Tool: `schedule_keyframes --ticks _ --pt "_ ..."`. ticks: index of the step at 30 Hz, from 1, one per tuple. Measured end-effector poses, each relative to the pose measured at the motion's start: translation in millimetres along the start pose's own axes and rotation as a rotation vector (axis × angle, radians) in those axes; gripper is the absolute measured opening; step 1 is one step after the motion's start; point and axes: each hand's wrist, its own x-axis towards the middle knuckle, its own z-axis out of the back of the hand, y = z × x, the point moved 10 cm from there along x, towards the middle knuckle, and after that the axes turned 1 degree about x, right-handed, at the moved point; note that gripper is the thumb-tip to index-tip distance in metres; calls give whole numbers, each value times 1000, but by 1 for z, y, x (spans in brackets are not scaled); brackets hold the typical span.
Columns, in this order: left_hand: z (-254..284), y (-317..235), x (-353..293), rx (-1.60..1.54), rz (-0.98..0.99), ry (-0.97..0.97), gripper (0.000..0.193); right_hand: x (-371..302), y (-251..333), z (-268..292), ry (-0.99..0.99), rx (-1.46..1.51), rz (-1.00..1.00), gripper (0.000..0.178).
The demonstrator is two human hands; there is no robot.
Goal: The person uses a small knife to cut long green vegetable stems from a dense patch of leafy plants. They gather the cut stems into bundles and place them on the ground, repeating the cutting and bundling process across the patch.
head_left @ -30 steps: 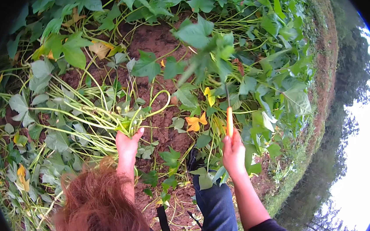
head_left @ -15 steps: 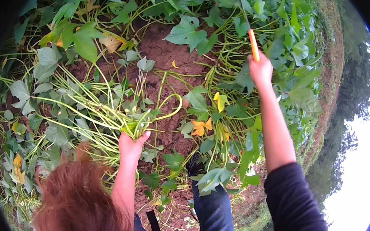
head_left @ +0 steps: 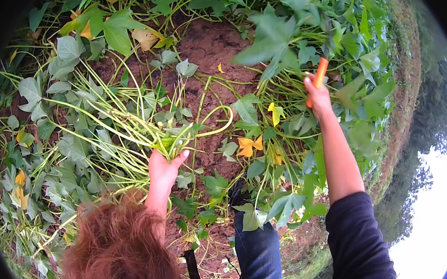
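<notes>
A bundle of long pale-green sweet potato vines (head_left: 121,130) is gripped near its cut ends in my left hand (head_left: 164,172), thumb closed over the stems. Its leafy parts trail out to the far left. My right hand (head_left: 319,98) is wrapped round the orange handle of a sickle (head_left: 321,71), among the vines still on the ground at the right. Leaves and motion hide the sickle's blade. Broad green leaves (head_left: 273,42) just left of that handle are blurred.
Reddish soil (head_left: 210,50) shows between the vine rows. An orange-yellow leaf (head_left: 249,146) lies among stems between my arms. My jeans-clad leg (head_left: 259,258) is below. Hair (head_left: 119,255) covers the lower left. Trees (head_left: 433,105) stand beyond the field at the right.
My right hand has come nearer with the sickle, its handle now tilted to the right and its blade out of sight. Leaves beside it have swung. My left hand keeps its hold.
</notes>
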Motion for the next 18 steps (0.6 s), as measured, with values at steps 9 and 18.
schedule_keyframes --ticks 9,18 --pt "1 0 4 82 -46 12 42 -278 -13 322 -501 591 68 44" --pt "-1 -14 -7 -2 35 134 46 -341 -1 -38 -128 315 -440 31"
